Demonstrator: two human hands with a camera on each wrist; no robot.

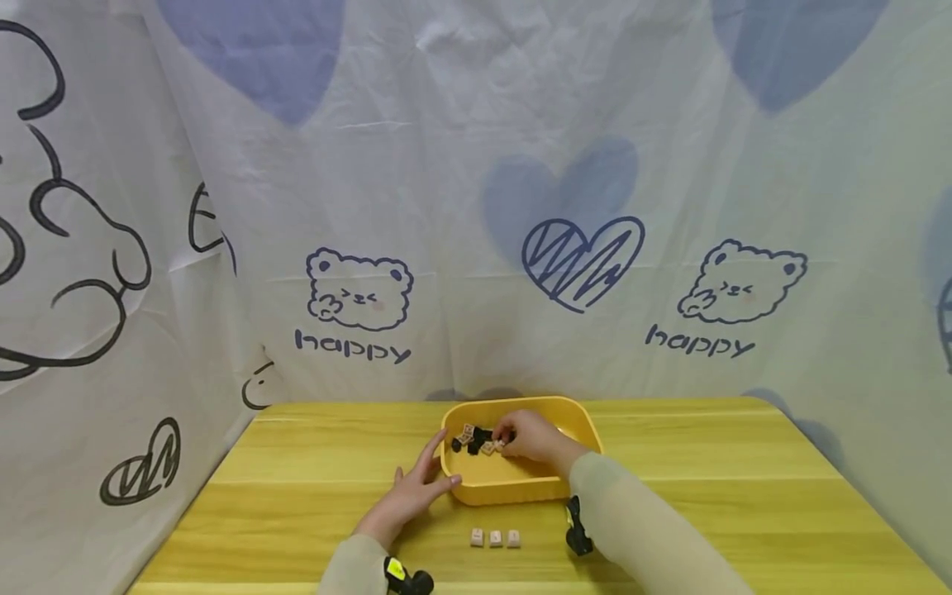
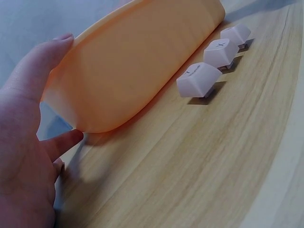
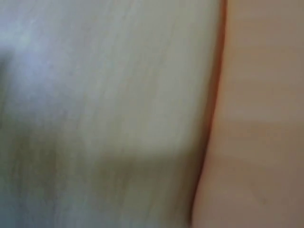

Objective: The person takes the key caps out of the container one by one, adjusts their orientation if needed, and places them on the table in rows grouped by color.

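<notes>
My left hand (image 1: 407, 498) spreads around the front left corner of a yellow tray (image 1: 513, 494), fingers fairly straight, thumb at the rim. In the left wrist view the left hand (image 2: 23, 128) touches the tray wall (image 2: 128, 66) with its thumb and a lower fingertip. My right hand (image 1: 537, 436) reaches inside the tray, bent fingers pointing down at pale keycaps (image 1: 487, 448); whether they pinch one is hidden. Black pieces (image 1: 473, 448) lie beside those keycaps. The right wrist view shows the tray's outer wall (image 3: 259, 114), but no hand.
Three white keycaps stand in a row in front of the tray, the left one (image 1: 477, 537), the middle one (image 1: 496, 539) and the right one (image 1: 514, 539). They rest on a wood-grain table (image 1: 297, 496). A printed cloth (image 1: 476, 330) hangs behind it.
</notes>
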